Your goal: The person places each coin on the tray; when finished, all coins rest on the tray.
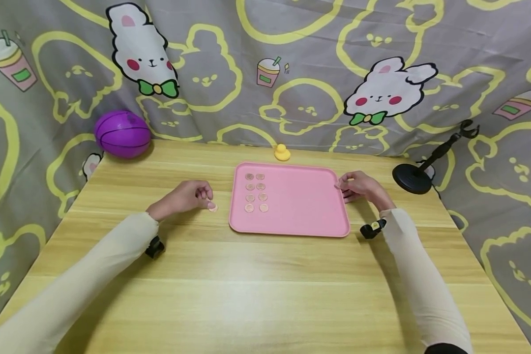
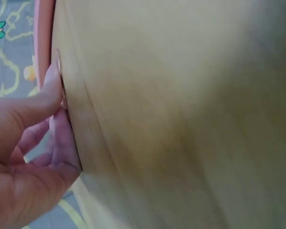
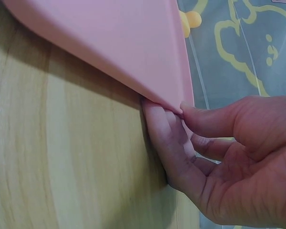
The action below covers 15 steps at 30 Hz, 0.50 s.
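left hand (image 1: 187, 195): resting on the desk (image 1: 265, 285) left of the tray, fingers curled down onto a single coin (image 1: 213, 207). The left wrist view shows thumb and fingertips (image 2: 55, 78) pinched together flat against the wood, so it looks like it's got that coin by the edge, but the coin itself is mostly hidden there.

right hand (image 1: 362, 188): over at the right edge of the pink tray (image 1: 301, 216), near the far corner. The right wrist view is pretty clear: thumb on top of the rim, fingers (image 3: 164, 138) tucked underneath, clamped on the tray's edge.

loose coin: sits on the bare desk just beside the tray's left edge, not on it.

coins on tray (image 1: 255, 192): eight of them, two neat columns of four, in the tray's left part.

tray: lies roughly mid-desk, long side toward the person.

other stuff: small yellow duck (image 1: 281, 152) right behind the tray, purple ball (image 1: 122, 133) at the far left corner, black stand (image 1: 418, 173) with a round base to the right. Bunny-print cloth (image 1: 318, 69) behind everything.
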### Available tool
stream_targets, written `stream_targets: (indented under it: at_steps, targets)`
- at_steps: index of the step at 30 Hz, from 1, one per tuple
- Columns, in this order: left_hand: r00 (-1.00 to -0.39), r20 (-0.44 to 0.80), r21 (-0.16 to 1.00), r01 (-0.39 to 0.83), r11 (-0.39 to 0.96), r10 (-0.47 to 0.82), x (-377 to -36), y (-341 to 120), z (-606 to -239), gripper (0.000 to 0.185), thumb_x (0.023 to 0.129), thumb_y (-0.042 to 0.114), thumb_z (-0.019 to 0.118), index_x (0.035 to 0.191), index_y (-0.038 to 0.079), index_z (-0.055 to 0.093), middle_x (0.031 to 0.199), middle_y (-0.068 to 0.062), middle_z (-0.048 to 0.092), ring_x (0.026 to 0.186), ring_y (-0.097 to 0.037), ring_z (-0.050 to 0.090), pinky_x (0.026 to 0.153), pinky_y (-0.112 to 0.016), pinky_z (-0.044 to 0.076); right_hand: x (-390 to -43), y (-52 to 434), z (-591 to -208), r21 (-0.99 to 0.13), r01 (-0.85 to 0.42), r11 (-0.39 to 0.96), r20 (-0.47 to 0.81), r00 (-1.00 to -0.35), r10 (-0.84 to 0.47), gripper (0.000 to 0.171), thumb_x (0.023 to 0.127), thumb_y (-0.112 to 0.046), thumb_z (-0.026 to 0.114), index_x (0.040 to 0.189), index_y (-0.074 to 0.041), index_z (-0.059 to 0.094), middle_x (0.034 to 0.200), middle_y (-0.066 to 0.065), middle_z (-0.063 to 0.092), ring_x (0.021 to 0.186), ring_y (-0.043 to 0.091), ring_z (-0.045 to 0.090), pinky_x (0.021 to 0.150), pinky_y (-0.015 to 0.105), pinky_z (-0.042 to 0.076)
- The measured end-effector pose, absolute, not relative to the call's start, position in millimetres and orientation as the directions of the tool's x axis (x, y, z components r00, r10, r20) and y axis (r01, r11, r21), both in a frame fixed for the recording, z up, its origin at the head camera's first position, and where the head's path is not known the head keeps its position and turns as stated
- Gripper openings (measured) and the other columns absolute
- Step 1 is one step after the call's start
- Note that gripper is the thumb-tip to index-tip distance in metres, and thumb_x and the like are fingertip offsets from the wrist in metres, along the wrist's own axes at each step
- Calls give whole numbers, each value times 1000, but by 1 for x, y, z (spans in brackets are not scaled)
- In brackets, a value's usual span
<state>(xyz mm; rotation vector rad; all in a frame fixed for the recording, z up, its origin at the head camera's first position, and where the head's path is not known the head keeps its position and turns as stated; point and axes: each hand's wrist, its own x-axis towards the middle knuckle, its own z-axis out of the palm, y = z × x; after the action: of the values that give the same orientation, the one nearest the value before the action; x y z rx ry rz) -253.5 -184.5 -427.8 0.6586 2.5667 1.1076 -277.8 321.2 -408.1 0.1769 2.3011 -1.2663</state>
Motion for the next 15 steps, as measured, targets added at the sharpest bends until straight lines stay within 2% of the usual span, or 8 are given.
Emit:
stream_targets:
  at_steps: [5,9,12,15]
  targets:
    - [-884,-63,732,274,623,463,-257,-183,-427,15,97,12,77,97,0,67,86,-10,65,78,-18,54,70,-27,46,-279,322,-410,-754,349,557,-488,-865,-119,29,109,-11,56,127,11,50,82,1,65,71,8,66,70,27,63]
    - [-884,-112,765,215,607,453,-260,-188,-425,10,102,7,68,106,-3,67,89,-15,69,75,-18,64,66,-25,56,-279,322,-410,-762,355,542,-491,-862,-126,28,108,-11,56,125,10,49,82,1,64,71,9,65,69,28,63]
    - [-874,-136,771,203,604,467,-262,-192,-422,15,100,5,70,112,-3,67,95,-16,67,79,-19,66,67,-25,57,-280,322,-410,-764,364,533,-497,-859,-127,27,108,-9,56,125,10,49,82,1,64,70,9,65,69,28,63]
    - [-870,-105,738,257,624,482,-261,-192,-421,17,96,6,75,109,-3,68,94,-14,64,80,-20,60,67,-25,51,-280,323,-410,-762,363,536,-496,-860,-123,27,108,-10,56,126,9,49,82,0,65,70,9,65,69,28,63]
